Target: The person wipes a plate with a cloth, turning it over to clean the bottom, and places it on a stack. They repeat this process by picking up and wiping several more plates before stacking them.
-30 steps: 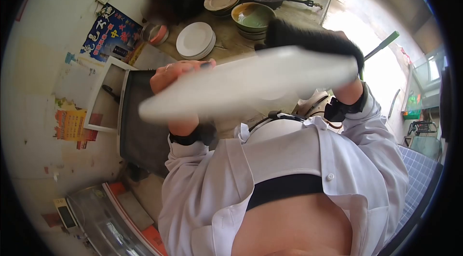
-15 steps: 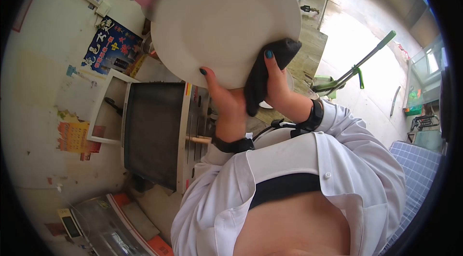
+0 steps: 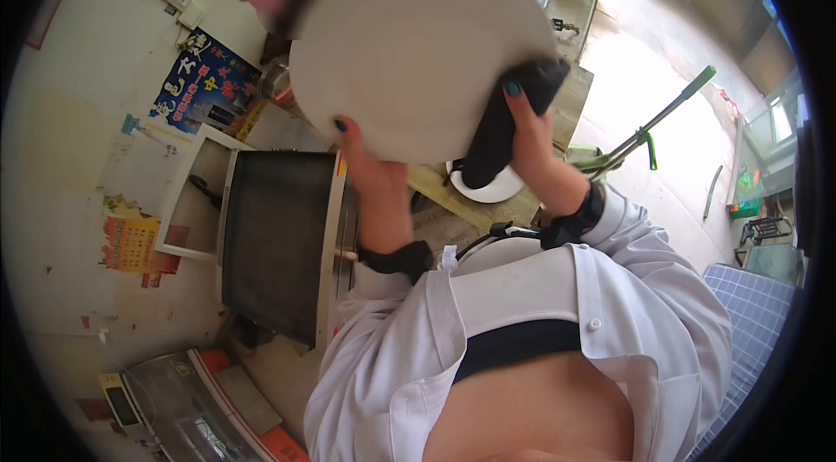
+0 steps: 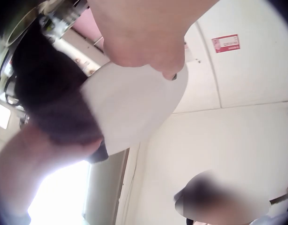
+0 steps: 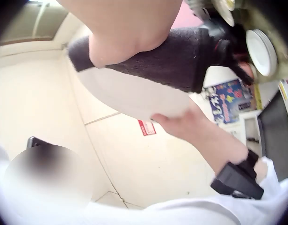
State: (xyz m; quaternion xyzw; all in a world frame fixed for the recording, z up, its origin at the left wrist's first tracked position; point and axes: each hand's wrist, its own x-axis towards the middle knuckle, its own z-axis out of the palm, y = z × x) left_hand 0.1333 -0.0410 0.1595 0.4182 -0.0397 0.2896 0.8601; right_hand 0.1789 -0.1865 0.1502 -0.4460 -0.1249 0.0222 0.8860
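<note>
A big round white ceramic plate (image 3: 418, 53) is held up on edge at chest height, above the wooden counter (image 3: 470, 205). The left hand (image 3: 367, 164) grips its lower rim, thumb curled onto the face. The right hand (image 3: 531, 144) clamps a dark folded cloth (image 3: 489, 144) against the plate's right rim. A small white plate (image 3: 501, 192) lies on the counter just below the cloth.

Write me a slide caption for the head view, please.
Left hand holds a white plate; right hand grips a black cloth against its rim.
</note>
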